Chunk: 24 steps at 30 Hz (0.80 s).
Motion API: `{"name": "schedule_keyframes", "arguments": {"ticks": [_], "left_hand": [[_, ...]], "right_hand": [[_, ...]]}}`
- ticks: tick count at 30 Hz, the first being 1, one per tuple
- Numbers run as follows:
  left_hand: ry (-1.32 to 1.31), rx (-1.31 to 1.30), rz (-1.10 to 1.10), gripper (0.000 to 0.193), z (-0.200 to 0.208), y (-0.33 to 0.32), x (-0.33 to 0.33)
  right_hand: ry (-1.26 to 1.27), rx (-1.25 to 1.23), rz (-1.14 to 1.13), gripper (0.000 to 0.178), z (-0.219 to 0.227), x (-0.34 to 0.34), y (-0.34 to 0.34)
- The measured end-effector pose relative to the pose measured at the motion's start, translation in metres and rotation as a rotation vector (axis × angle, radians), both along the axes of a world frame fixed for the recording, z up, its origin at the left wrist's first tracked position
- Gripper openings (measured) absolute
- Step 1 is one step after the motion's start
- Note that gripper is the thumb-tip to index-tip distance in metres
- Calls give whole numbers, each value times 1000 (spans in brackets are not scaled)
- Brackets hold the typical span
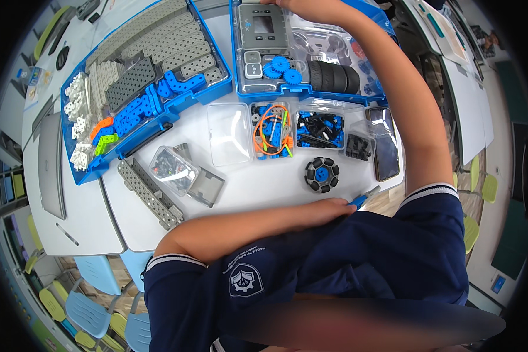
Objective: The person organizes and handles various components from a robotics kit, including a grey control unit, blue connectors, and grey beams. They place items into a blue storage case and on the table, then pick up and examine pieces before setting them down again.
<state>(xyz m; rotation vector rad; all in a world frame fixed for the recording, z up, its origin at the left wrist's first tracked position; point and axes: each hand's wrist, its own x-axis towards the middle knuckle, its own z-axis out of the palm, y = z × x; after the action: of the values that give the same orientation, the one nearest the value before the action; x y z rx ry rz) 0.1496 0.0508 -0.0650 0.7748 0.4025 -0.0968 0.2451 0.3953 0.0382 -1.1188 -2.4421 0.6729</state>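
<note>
My left forearm lies across my front along the near table edge. My left hand [333,207] is closed around one end of a slim blue piece [362,199] that sticks out to the right; its exact kind is unclear. A black-rollered omni wheel [322,175] with a blue hub lies just beyond that hand. Stretched far forward, my right hand [311,8] is at the back of a blue kit case [311,90], by the top edge of a grey control brick [263,29]. The frame's upper edge cuts off its fingers. Blue gears [281,69] and black tyres [334,77] sit in that case.
Grey perforated beams fill another blue case [198,97] at left. Small boxes hold orange bands [272,132], black and blue connectors [320,130] and black pieces [358,146]. A phone [386,146] lies at right. Grey beams [149,190] and a clear tub [173,171] are nearer.
</note>
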Motion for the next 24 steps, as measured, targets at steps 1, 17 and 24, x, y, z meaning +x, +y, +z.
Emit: {"name": "schedule_keyframes", "arguments": {"ticks": [1, 17, 24], "left_hand": [[0, 4, 6, 48, 0, 0, -1], [-27, -46, 14, 51, -2, 1, -3], [-81, -74, 108, 46, -6, -4, 1]], "right_hand": [[26, -51, -23, 35, 0, -1, -1], [-282, 255, 2, 34, 1, -43, -1], [-14, 31, -71, 29, 38, -35, -19]]}}
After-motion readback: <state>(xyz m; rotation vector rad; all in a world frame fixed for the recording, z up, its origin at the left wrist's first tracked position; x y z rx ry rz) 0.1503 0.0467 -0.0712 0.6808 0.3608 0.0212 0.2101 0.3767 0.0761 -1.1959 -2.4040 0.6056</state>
